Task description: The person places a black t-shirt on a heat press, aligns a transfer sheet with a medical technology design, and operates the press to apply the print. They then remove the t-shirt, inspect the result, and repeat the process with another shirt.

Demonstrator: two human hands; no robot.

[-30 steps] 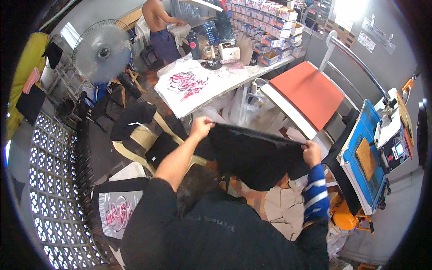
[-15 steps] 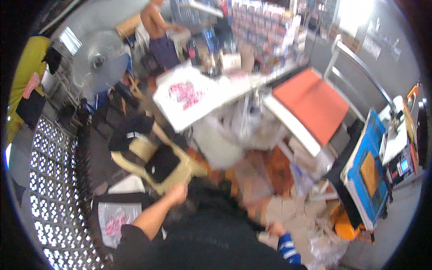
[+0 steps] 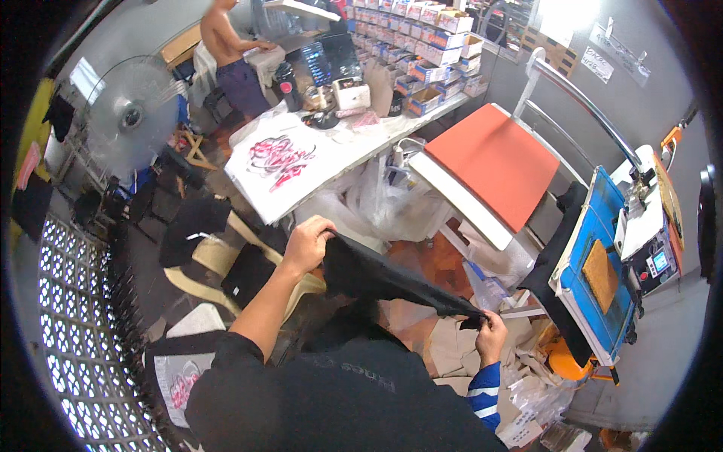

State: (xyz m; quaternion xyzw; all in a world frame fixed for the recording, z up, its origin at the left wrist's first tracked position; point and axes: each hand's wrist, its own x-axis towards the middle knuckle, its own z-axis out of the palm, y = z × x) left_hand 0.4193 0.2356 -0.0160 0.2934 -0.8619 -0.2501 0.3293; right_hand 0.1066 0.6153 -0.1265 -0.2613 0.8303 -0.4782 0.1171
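Note:
A black cloth (image 3: 392, 277), looking like a garment, is stretched between my two hands in front of my body. My left hand (image 3: 307, 245) is closed on its upper left corner, raised in front of a wooden chair. Lower down on the right, my right hand (image 3: 491, 337) pinches the other end; a blue sleeve with white stripes covers that forearm. The cloth slopes down from left to right, and its lower part merges with my black shirt. Beyond it stands a heat press with an orange-red pad (image 3: 493, 169) and a blue-faced plate (image 3: 595, 264) swung out to the right.
A white table (image 3: 339, 169) across the front carries white sheets with a pink and black print (image 3: 279, 166). Small boxes (image 3: 433, 56) are stacked behind. The chair (image 3: 222, 260), a fan (image 3: 132, 113) and another person (image 3: 233, 56) are leftward. Cardboard and plastic (image 3: 527, 377) litter the right floor.
Both hands have risen and moved forward, drawing the black cloth taut between them. My view has shifted, so the table and press appear farther left.

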